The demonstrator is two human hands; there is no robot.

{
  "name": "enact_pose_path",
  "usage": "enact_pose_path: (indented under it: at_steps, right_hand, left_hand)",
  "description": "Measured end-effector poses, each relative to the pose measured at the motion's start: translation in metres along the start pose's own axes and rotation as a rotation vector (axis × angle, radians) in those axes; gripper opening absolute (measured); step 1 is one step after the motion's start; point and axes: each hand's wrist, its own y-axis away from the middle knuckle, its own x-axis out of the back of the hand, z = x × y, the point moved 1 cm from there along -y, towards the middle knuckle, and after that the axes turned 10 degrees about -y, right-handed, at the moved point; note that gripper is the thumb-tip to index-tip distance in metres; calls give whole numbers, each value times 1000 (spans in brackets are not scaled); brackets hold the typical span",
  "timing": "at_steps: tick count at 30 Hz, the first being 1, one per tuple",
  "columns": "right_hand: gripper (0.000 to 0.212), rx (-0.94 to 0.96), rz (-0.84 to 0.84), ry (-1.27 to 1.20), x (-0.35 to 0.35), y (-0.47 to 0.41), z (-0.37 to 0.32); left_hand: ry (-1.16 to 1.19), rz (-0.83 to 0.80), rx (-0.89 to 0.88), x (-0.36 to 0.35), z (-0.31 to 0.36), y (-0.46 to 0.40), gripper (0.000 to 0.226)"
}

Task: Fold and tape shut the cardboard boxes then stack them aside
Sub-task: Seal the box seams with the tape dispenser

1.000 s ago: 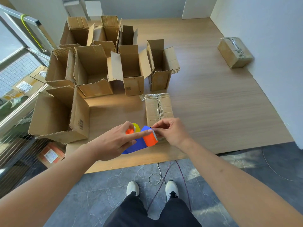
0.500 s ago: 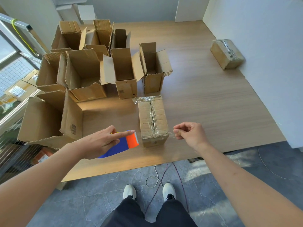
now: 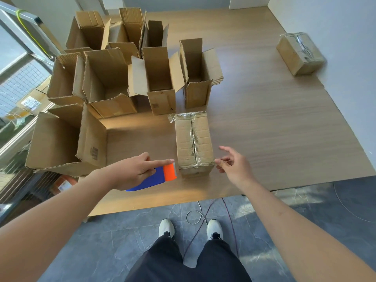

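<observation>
A closed cardboard box (image 3: 193, 139) lies near the front edge of the wooden platform (image 3: 264, 123), with clear tape along its top seam. My left hand (image 3: 132, 171) grips a blue and orange tape dispenser (image 3: 162, 177) just left of the box's near end, index finger stretched along its top. My right hand (image 3: 234, 167) is at the box's near right corner. Its thumb and curled fingers pinch the end of the clear tape there, and its index finger points out straight. The tape itself is hard to make out.
Several open cardboard boxes (image 3: 158, 78) stand in a cluster at the back left. A large open one (image 3: 61, 139) lies on its side at the left edge. One taped box (image 3: 300, 52) sits by the right wall. Cables (image 3: 195, 216) lie on the tiled floor near my feet.
My hands parted: the left drew the dispenser to the box's left side while the right pulled the tape end rightward, then came back in to the box's near right corner.
</observation>
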Motion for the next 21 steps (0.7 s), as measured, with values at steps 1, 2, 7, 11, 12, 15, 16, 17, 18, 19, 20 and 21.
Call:
enact_pose_path:
  at_steps: [1, 2, 7, 11, 12, 15, 16, 17, 18, 19, 20, 21]
  right_hand:
    - [50, -3, -22, 55, 0, 0, 2]
    - [55, 10, -35, 143, 0, 0, 3]
    - [46, 509, 163, 511, -15, 5, -19]
    - [47, 942, -129, 903, -66, 6, -37]
    - [52, 962, -238, 1002, -76, 5, -33]
    - [63, 907, -348, 1200, -80, -5, -9]
    - [63, 899, -338, 1206, -76, -9, -3]
    - [63, 904, -322, 1202, -72, -12, 2]
    - [63, 923, -307, 1195, -68, -15, 4]
    - [63, 951, -292, 1189, -67, -18, 5]
    - [63, 978, -278, 1185, -66, -20, 6]
    - [62, 1001, -263, 1181, -67, -21, 7]
  left_hand:
    - [-7, 3, -2, -1, 1, -1, 60]
    - [-14, 6, -2, -3, 2, -1, 60]
    - [2, 44, 6, -9, 3, 5, 61]
    - [68, 60, 19, -15, 4, 6, 62]
    - [80, 66, 24, -17, 2, 6, 62]
    - [125, 79, 22, -23, -2, 11, 63]
    - [156, 79, 20, -25, -3, 13, 62]
    - [187, 82, 17, -25, -3, 14, 62]
    - [206, 84, 14, -25, -3, 14, 61]
    - [212, 86, 11, -25, -3, 14, 61]
    - [212, 85, 11, -26, -4, 14, 60]
    - [216, 85, 12, -26, -5, 14, 60]
